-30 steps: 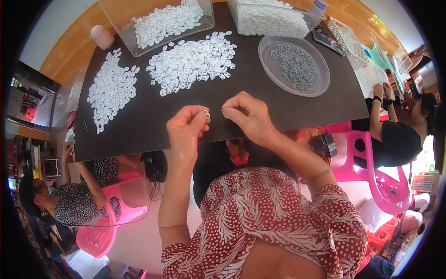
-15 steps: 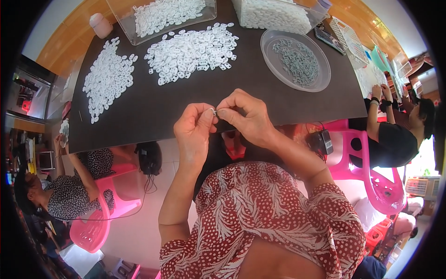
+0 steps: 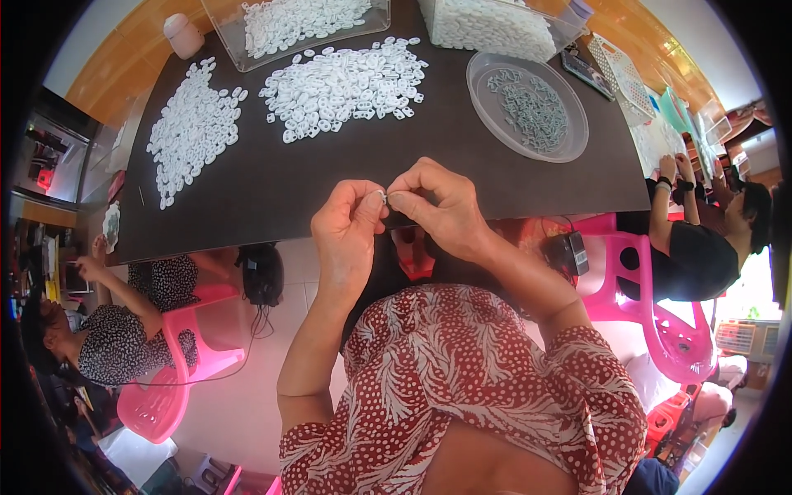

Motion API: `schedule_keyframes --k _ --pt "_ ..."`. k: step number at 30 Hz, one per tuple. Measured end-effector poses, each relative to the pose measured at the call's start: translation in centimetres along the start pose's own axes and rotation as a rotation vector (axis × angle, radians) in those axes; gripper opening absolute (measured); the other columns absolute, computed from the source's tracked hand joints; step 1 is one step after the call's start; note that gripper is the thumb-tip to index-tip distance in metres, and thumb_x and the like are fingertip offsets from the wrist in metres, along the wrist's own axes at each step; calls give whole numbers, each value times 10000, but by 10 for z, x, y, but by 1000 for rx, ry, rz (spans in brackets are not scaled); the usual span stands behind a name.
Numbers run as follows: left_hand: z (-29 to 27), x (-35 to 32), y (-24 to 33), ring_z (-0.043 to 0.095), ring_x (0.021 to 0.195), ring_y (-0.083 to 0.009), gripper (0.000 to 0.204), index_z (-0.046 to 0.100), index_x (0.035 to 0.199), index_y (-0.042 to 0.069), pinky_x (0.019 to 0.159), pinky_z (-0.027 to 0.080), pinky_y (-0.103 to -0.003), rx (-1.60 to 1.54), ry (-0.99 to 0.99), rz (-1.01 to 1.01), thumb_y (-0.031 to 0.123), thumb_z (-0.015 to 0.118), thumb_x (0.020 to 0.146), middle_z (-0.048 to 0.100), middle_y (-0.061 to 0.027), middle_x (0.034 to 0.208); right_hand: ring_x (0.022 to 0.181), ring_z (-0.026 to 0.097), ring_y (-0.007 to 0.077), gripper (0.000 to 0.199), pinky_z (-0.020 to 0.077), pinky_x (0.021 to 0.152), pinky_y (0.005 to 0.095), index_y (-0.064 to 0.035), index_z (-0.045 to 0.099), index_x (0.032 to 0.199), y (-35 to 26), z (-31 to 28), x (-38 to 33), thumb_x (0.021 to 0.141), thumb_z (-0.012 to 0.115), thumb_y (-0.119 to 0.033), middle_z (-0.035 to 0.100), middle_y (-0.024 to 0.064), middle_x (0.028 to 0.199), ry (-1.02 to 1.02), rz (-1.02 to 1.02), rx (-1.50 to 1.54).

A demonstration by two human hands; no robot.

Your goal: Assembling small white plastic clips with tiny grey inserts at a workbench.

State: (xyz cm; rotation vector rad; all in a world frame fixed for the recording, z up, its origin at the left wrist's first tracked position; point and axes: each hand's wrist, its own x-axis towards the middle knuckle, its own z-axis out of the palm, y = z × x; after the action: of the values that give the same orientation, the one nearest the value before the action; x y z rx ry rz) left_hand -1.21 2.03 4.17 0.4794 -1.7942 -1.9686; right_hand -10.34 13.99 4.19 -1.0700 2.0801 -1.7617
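Both hands have closed in since half a second ago, fingertips now meeting over the near edge of my dark table (image 3: 272, 186). Left hand (image 3: 346, 235) and right hand (image 3: 436, 206) pinch one small white piece (image 3: 384, 196) between them; white heaps (image 3: 342, 78) sit well beyond.

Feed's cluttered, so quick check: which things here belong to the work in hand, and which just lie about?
In use:
small white piece, pinched between left hand and right hand
white piece piles
grey parts dish

Lying about:
white bottle
white basket
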Motion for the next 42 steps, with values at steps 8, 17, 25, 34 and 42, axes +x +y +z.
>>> schedule_keyframes --k 8,17,25,34,42 --pt "5 -3 -6 488 594 -45 72 594 876 6 527 399 -172 103 43 68 68 568 901 576 0 717 609 480 89 43 401 542 252 -1 623 807 2 3 -1 798 640 -40 518 39 740 -33 38 45" --pt "10 -6 -21 480 585 -40 77 602 853 12 508 394 -171 151 129 207 54 561 902 575 1 708 689 541 130 122 439 610 273 28 585 823 5 6 -3 864 558 -84 559 77 779 -86 176 175" --pt "7 -1 -20 490 534 -45 88 620 874 -9 462 356 -156 -169 144 27 67 580 893 603 -18 703 733 550 79 143 462 640 228 15 582 867 13 9 -1 917 531 -108 603 36 799 -77 84 118" --pt "16 -2 -20 476 548 -39 63 615 854 1 480 357 -159 32 185 60 36 570 881 576 3 683 641 550 231 110 434 571 333 3 565 730 18 15 1 805 603 -68 544 108 693 66 -22 15" --pt "21 -2 -24 459 536 -51 65 609 857 -18 478 344 -168 -72 168 65 28 571 885 566 -13 674 647 518 273 130 411 562 381 -16 520 711 24 10 4 812 582 -70 534 105 677 77 -296 -178"
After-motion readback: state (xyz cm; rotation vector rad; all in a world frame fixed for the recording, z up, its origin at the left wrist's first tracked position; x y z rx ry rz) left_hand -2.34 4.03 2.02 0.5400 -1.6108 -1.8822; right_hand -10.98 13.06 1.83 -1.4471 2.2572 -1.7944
